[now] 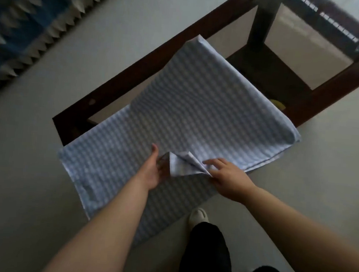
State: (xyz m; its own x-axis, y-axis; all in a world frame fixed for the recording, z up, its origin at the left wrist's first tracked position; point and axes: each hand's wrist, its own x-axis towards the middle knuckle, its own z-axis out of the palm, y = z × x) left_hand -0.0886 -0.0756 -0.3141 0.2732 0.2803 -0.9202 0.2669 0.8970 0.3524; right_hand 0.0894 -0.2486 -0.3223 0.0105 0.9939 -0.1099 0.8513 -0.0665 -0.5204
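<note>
Two hands: both are held over the checked cloth [198, 107], with bare forearms reaching in from the lower edge of the view.
Cloth position: it is spread flat, blue and white, over the near end of the dark wooden table [123, 77]. Its near part extends past the table's edge toward the person.
Flap: a raised flap [182, 164] is stood up from the near part of the cloth, between the two hands. Its paler underside is shown.
Left hand [153, 172]: it is held on edge, with the fingers straight, together and pointed away from the person. The palm is turned to the flap and touches its left side. Nothing is gripped.
Left arm: it is stretched almost straight, on a diagonal from the lower left.
Right hand [228, 178]: the knuckles are up and the fingers curled. The flap's right corner is pinched at the fingertips, and the index finger is laid forward over the cloth.
Right arm: it is brought in from the lower right, with the wrist angled inward.
Table top: glass panes are set in the frame, and the floor [34, 146] is seen through them.
Yellow item [278, 104]: it is small and mostly hidden at the cloth's far right edge, so it cannot be identified.
Below the hands: a pale shoe [198, 216] and dark trouser legs [205, 256] are seen on the grey floor.
</note>
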